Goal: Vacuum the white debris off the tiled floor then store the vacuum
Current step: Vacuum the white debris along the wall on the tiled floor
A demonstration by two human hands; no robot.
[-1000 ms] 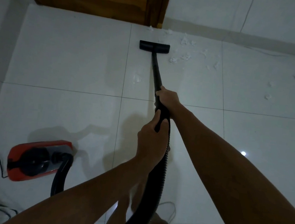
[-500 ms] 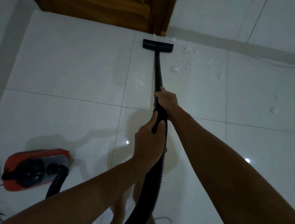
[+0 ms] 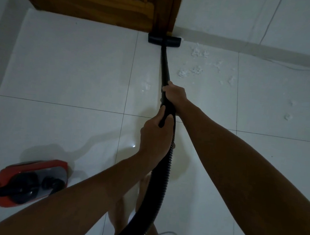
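White tiled floor (image 3: 70,68) — debris (image 3: 199,52) near wooden door (image 3: 96,1).

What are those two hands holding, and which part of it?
Both hands hold the black vacuum wand. The right hand grips the tube farther down; the left hand grips the handle end where the ribbed hose begins.

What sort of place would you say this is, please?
Probably a room in a home: a glossy white tiled floor, a wooden door set in a white wall, and a red vacuum cleaner on the floor.
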